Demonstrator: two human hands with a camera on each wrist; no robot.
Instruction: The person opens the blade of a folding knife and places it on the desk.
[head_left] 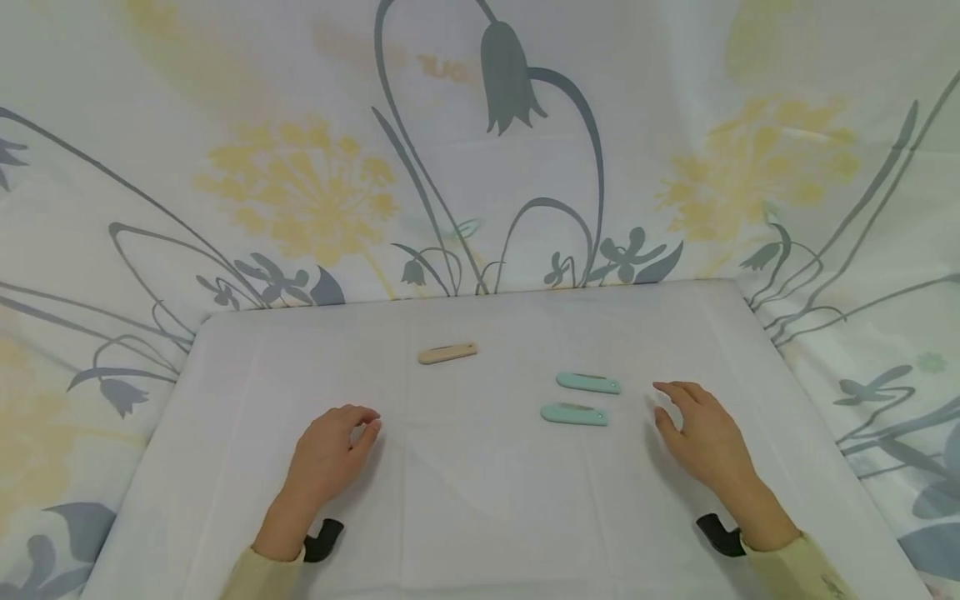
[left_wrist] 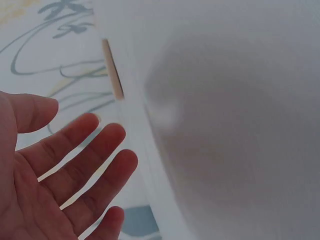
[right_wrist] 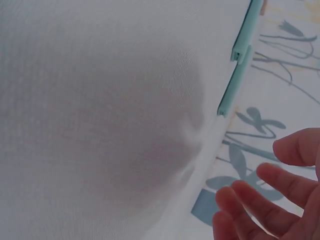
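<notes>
Resting empty, both hands (head_left: 330, 454) (head_left: 701, 437) flank unlabelled mint folding knives (head_left: 574, 414).

White-clothed table (head_left: 480, 517): beige knife (head_left: 447, 353), two mint knives (head_left: 588, 382) (folded).

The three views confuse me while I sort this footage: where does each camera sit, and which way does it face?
Head: above, looking forward and down at the white table, both hands and sleeves, the left hand and right hand empty.
Left wrist: low by the palm, facing along the table; open fingers show.
Right wrist: likewise; fingers show.
Shared: the beige piece in head and left wrist; the mint pieces in head and right wrist.
</notes>
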